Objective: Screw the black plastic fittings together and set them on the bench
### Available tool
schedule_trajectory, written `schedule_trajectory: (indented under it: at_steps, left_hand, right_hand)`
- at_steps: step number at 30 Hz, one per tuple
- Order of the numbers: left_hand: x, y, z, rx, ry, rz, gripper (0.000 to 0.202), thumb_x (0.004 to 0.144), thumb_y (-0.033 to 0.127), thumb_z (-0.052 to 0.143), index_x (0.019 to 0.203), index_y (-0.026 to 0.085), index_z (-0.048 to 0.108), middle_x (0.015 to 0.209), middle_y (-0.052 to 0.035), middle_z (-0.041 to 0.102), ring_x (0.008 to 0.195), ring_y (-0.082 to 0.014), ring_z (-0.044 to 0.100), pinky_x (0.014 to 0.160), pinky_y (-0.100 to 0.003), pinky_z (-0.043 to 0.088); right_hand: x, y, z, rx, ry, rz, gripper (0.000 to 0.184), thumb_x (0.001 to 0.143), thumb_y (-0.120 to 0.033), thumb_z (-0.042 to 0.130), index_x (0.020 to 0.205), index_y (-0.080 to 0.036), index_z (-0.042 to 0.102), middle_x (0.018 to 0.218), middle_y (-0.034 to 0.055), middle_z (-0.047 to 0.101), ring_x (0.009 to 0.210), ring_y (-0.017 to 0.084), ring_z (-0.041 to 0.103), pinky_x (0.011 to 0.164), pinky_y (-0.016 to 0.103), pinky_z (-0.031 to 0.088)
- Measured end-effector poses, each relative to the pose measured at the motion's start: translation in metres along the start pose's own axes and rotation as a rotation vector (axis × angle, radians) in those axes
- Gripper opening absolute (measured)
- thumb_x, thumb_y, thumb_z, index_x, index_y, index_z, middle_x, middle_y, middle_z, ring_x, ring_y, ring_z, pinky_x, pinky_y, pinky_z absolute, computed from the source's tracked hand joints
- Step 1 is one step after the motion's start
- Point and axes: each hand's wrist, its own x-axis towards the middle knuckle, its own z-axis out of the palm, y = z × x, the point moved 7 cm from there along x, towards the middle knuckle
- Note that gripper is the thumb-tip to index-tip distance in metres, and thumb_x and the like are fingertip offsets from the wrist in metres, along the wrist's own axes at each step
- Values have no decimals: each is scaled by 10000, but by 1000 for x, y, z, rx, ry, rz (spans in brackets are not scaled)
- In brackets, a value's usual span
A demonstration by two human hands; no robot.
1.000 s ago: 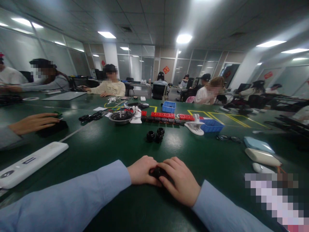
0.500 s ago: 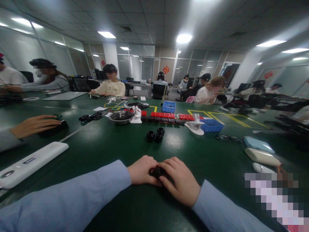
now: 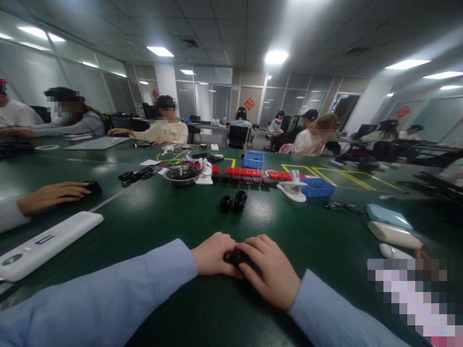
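My left hand (image 3: 216, 255) rests low over the green table, its fingers closed around a small black part (image 3: 238, 258). From the other side my right hand (image 3: 269, 271) curls over the same part, its thumb and fingers on it. Fingers cover most of the part, so its full shape is hidden. Just beyond my hands a small cluster of black round parts (image 3: 234, 202) stands on the table.
Farther back lie red blocks (image 3: 244, 172), a metal bowl (image 3: 181, 175), a white clip stand (image 3: 292, 188) and a blue bin (image 3: 318, 188). A long white device (image 3: 54, 246) lies left, near another person's hand (image 3: 54, 196). Glasses (image 3: 343, 206) and cases (image 3: 392, 233) lie right.
My hands and the black part stay in place. The neighbour's hand at left has shifted slightly over a dark object. The person across the table has stretched an arm sideways.
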Motion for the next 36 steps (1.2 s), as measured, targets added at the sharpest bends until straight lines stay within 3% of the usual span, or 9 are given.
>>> schedule_trajectory:
  at_steps: [11,15,24,30,36]
  left_hand:
    - [-1,-4,3,14,8,12,420,685,575,620,710,165,534,660,32,495,645,-141,471,614,-255,316]
    - [-1,-3,2,16,3,7,362,691,527,643,764,178,581,689,23,519,672,-155,489,625,-258,325]
    - [0,-1,0,35,-5,-7,337,660,483,685,666,169,564,626,36,496,624,-143,481,585,-249,309]
    - [-1,3,0,24,0,45,274,691,457,669,769,204,597,680,37,536,670,-150,501,614,-262,307]
    - [0,1,0,12,33,60,347,708,467,639,626,163,492,620,40,488,605,-125,457,584,-251,298]
  right_hand:
    - [0,-4,-1,11,-15,-49,321,831,-312,497,1115,-166,525,1035,86,578,873,219,467,763,378,404]
    - [1,-8,0,2,-26,-90,340,824,-331,501,1122,-170,522,1076,79,578,883,215,462,773,368,389]
    - [0,-13,1,-33,-81,-92,362,777,-359,543,1095,-187,534,1131,52,565,864,222,438,746,375,351]
    - [-1,-19,2,-67,-86,-136,346,795,-392,509,1067,-181,544,1135,58,563,828,207,438,708,350,345]
    - [-3,-25,5,-17,-119,-164,287,805,-374,484,1004,-181,559,1079,56,583,832,209,436,716,357,337]
